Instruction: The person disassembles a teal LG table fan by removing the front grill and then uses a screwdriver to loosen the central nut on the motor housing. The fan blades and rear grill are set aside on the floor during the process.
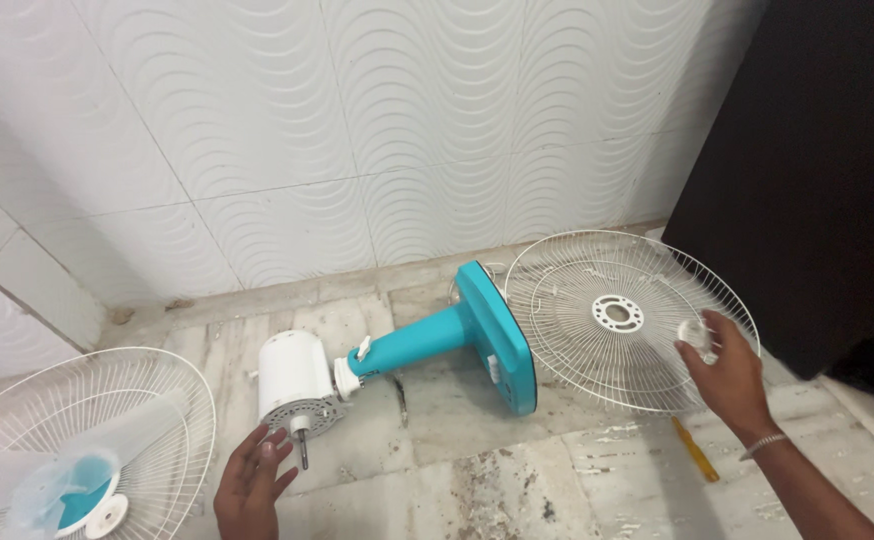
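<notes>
No packages, labels, signs or screens show anywhere in this view. Nothing printed or boxed lies on the floor, and nothing of the kind hangs on the wall from nine o'clock round to three.

Bright, even daylight; soft faint shadows on floor; slight motion blur throughout; dark panel at right underexposed.
</notes>
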